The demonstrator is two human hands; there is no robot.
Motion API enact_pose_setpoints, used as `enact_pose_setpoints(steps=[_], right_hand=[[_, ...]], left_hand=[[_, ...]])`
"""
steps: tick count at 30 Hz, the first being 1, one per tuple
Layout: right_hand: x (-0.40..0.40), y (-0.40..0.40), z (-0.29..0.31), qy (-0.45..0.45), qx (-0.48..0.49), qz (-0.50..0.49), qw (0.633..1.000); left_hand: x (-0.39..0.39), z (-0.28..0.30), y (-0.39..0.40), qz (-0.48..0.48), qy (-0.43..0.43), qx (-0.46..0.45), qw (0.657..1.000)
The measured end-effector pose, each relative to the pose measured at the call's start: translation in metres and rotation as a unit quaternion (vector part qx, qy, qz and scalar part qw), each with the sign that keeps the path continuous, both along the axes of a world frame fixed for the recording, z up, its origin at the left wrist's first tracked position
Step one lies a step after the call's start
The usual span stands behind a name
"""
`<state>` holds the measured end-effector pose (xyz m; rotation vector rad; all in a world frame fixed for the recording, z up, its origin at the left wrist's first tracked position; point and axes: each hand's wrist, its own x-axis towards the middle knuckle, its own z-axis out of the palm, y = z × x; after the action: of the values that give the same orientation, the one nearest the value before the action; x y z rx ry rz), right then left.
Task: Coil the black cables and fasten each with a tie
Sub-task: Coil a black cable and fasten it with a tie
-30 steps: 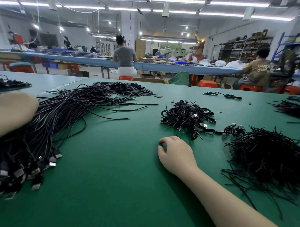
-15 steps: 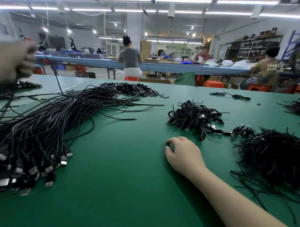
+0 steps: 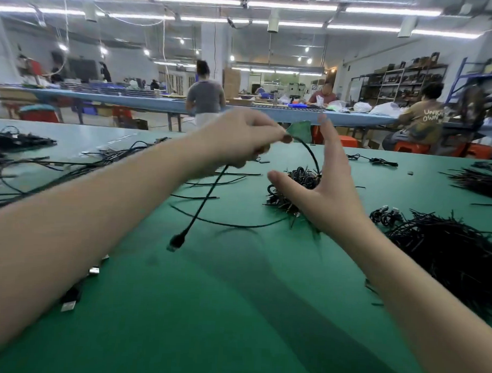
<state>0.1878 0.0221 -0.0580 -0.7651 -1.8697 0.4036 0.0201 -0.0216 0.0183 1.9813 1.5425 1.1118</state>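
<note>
Head view: left hand pinching a cable at the fingertips, raised above the counter. Running two ways from that grip: one stretch arcing right and down toward the palm of the right hand, the other dropping down and left, long axis slanting, ending in a plug dangling just over the green surface. Right hand hovering flat, fingers straight, thumb spread, gripping nothing, standing just right of the arc; cannot tell whether touching it. Judging the next wrap as turning on that arc, lying nearer the right palm than the plug end. Sitting behind the right hand, coiled pile; lying far right, ties; loose cables spreading left
</note>
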Motion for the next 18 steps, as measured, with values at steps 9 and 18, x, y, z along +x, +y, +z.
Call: enact_pose_setpoints(steps=[9, 18], right_hand=[[0.029, 0.001, 0.031, -0.201, -0.133, 0.024, 0.970], [0.036, 0.008, 0.031, -0.147, -0.286, 0.051, 0.946]], left_hand=[[0.022, -0.041, 0.019, -0.072, 0.042, -0.010, 0.996], [-0.019, -0.069, 0.048, 0.255, 0.226, -0.182, 0.922]])
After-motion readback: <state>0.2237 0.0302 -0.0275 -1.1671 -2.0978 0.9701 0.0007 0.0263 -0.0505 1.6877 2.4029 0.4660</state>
